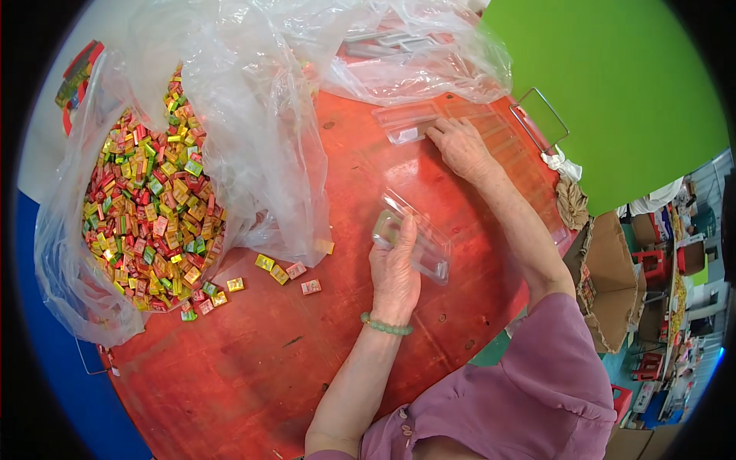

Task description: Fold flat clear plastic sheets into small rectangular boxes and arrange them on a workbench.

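Observation:
My left hand (396, 280) grips a narrow clear plastic tray (434, 257), with the thumb lying along its near side. Something pale and greenish shows through its left end, but I cannot make out what. Farther off, my right hand (466, 153) has its fingertips closed at the right end of another clear plastic tray (399, 124) that lies on the red table (261, 368). To the left, a large clear plastic bag (264, 169) gapes over a heap of small wrapped candies (157, 207) in red, yellow, orange and green. Several loose candies (280, 274) lie by its mouth.
A second clear bag (429, 65) with clear plastic pieces inside lies at the far edge. A metal wire handle (540, 119) sticks up at the far right rim. Crumpled brown paper (571, 201) and an open cardboard box (613, 280) are beside the table on the right.

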Motion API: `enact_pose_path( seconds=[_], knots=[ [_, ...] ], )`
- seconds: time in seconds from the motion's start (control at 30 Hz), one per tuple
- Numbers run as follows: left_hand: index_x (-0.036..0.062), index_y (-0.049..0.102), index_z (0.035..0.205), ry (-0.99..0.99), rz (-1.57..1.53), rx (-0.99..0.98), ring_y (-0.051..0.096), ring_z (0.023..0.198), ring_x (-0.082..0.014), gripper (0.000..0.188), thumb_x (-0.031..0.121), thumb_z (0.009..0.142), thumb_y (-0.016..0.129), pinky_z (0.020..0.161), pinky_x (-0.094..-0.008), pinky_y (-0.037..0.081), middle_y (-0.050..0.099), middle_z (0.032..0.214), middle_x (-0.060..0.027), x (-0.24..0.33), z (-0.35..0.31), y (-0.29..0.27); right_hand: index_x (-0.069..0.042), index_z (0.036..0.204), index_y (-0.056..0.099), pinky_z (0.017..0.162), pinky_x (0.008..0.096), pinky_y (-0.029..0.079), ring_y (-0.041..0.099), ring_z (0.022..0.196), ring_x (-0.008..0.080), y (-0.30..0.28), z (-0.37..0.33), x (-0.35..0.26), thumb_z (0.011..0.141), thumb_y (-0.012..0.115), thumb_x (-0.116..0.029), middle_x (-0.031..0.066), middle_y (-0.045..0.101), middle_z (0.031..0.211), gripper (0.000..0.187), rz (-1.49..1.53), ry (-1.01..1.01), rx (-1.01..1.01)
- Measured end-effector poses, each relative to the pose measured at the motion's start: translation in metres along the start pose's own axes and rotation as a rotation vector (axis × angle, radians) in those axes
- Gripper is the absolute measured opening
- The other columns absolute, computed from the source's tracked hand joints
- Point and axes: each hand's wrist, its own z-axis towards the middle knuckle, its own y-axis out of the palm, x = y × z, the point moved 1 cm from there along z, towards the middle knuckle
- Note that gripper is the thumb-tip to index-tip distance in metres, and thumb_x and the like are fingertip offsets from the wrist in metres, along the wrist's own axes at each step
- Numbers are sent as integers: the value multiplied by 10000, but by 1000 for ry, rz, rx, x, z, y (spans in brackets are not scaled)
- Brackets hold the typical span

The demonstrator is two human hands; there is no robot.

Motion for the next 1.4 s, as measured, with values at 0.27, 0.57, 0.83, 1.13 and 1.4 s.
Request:
enact_pose_path(
  seconds=[0.27,0.57,0.83,1.13,1.4],
  knots=[
    [80,609,1080,5,8,-19,578,956,-126,223,179,889,670,866,-301,472,616,1006,-2,2,1,0,-20,926,646,676,360,482,610,776,290,-99,-52,-65,825,654,-156,122,601,837,169,1200,85,-282],
    [41,518,1222,-15,34,-34,554,1066,-189,395,186,887,670,933,-332,443,564,1157,-75,0,0,0,-19,886,624,646,349,484,611,768,280,-98,-70,-68,784,646,-25,102,600,846,105,738,52,-82],
    [-5,310,1345,-117,-47,-103,413,1289,-317,529,56,902,591,1037,-429,397,435,1333,-186,6,2,-5,-81,871,615,784,395,437,562,858,254,-23,-50,-15,778,534,-56,72,553,857,126,84,-4,144],
    [-18,316,1334,-92,-12,-119,442,1270,-343,507,14,900,578,1061,-444,386,430,1335,-210,-4,7,-9,-75,984,636,813,401,453,589,927,275,-21,-46,6,802,535,-46,78,608,992,210,67,32,106],
    [39,285,1397,-122,-81,-167,464,1237,-276,551,63,928,572,1043,-399,403,453,1313,-157,4,2,-8,-33,826,616,664,398,474,602,781,307,-122,-79,-103,790,714,-253,110,598,822,244,795,75,-232]
  ],
)
